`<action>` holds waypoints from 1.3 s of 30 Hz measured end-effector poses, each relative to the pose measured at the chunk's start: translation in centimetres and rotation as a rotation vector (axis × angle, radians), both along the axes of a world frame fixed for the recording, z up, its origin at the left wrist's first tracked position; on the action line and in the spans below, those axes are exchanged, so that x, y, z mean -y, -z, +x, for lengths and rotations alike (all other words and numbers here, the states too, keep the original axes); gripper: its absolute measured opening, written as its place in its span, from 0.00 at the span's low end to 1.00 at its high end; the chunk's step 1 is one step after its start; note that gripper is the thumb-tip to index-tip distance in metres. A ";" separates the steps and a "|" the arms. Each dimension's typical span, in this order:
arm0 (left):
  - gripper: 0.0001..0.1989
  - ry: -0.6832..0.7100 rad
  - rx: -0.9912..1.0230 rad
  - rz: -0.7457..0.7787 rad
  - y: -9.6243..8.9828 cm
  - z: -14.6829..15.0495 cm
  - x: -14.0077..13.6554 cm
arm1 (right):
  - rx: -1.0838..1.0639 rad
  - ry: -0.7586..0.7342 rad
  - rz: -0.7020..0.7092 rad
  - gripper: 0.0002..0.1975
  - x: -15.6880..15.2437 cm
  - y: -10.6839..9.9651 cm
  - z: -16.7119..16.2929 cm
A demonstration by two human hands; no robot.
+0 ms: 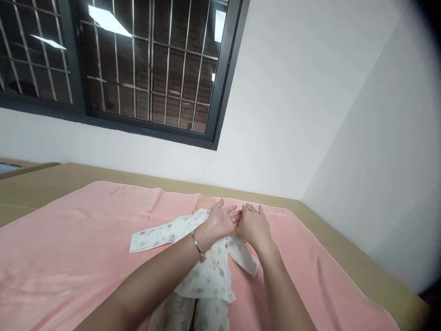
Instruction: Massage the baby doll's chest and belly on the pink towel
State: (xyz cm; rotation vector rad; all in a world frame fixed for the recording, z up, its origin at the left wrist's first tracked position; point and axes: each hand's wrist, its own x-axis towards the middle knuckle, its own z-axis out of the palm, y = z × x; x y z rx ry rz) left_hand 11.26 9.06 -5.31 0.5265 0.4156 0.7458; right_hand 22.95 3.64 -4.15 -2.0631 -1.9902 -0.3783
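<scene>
A baby doll in a white patterned top [210, 276] and matching trousers [212, 315] lies on a pink blanket [86, 243]. Its bare head [206, 202] points away from me, and the sleeves spread to either side. Over the doll's upper chest, my left hand [223, 220] is turned palm up with its fingers spread, holding nothing. Its fingertips meet or nearly meet the edge of my right hand [255, 224], which is back up with fingers stretched out. A small yellow patch shows beside the right hand; what it is I cannot tell. A silver bracelet [199, 248] circles my left wrist.
The blanket covers most of a wooden surface [48, 184], whose edge shows along the back and right. Behind it rises a white wall [275, 115]. A dark-framed window [151, 69] with metal bars is at upper left.
</scene>
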 end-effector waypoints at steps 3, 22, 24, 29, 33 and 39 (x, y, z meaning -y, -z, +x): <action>0.35 0.041 0.027 -0.054 0.3 -1.5 0.5 | 0.011 0.045 -0.012 0.26 0.1 0.1 -0.4; 0.27 0.127 -0.098 0.077 -3.1 -11.0 7.0 | -0.534 -0.059 0.181 0.24 2.0 -0.5 -2.1; 0.28 0.085 -0.115 0.064 -3.2 -11.0 7.7 | -0.629 -0.147 0.286 0.26 3.4 -0.5 -3.8; 0.31 0.125 -0.106 0.067 -4.1 -10.8 9.9 | -0.483 -0.322 0.292 0.31 4.5 -0.2 -6.1; 0.30 0.061 -0.138 0.134 -4.5 -11.2 10.1 | -0.349 -0.013 0.304 0.32 1.8 0.5 -3.5; 0.29 0.044 -0.154 0.151 -4.4 -11.5 9.1 | -0.141 0.120 0.047 0.28 -0.5 1.7 -0.2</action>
